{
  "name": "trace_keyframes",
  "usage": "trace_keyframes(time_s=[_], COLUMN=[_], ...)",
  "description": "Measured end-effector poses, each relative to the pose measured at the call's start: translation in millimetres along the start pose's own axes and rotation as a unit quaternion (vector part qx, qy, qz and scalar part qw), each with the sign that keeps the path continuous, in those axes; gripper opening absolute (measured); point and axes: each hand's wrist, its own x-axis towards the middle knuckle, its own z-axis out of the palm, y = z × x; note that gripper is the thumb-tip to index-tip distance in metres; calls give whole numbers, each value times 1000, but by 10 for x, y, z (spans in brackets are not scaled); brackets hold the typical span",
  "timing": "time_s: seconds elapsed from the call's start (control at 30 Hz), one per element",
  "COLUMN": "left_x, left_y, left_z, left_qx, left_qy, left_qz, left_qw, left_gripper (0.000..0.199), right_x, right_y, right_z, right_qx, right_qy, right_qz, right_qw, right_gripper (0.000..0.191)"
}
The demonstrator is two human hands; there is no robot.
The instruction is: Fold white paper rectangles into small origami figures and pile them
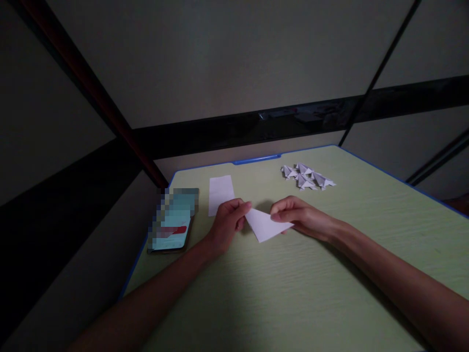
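Between my two hands, a folded piece of white paper [264, 226] is held a little above the table, one corner pointing down toward me. My left hand [230, 220] pinches its upper left corner between thumb and fingers. On the other side, my right hand [296, 215] grips the right part, thumb on top and fingers hidden behind the paper. Just beyond my left hand lies a flat white sheet of paper [221, 190], its near corner covered by that hand.
Several folded paper figures [305, 177] sit close together at the back right of the pale green table [256, 303]. A phone [174, 222] with a lit screen lies at the left edge. Behind the table's blue rim [256, 160] stands a panelled wall [234, 58].
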Motion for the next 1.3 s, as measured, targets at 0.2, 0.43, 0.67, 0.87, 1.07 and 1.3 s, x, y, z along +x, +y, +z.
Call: trace_keyframes(time_s=[0.2,0.43,0.67,0.87,1.07,1.3], left_x=[-66,-38,-31,-100,-128,-166], left_y=[42,-12,-22,34,49,57], left_z=[47,30,21,94,144,187], left_qx=[104,48,11,10,3,18], left_qy=[-104,42,167,204,174,66], left_qz=[-7,48,97,85,80,26], left_qw=[989,997,981,975,982,997], left_gripper=[29,34,31,30,19,14], right_x=[21,18,15,64,56,53], right_y=[12,-23,-21,46,18,34], right_z=[182,163,-1,-8,12,71], right_qx=[-82,-76,-14,32,17,-19], right_qy=[-37,15,58,129,199,264], right_qz=[-19,-61,-93,-153,-225,-220], right_qw=[996,995,994,979,954,939], right_gripper=[18,18,15,13,16,18])
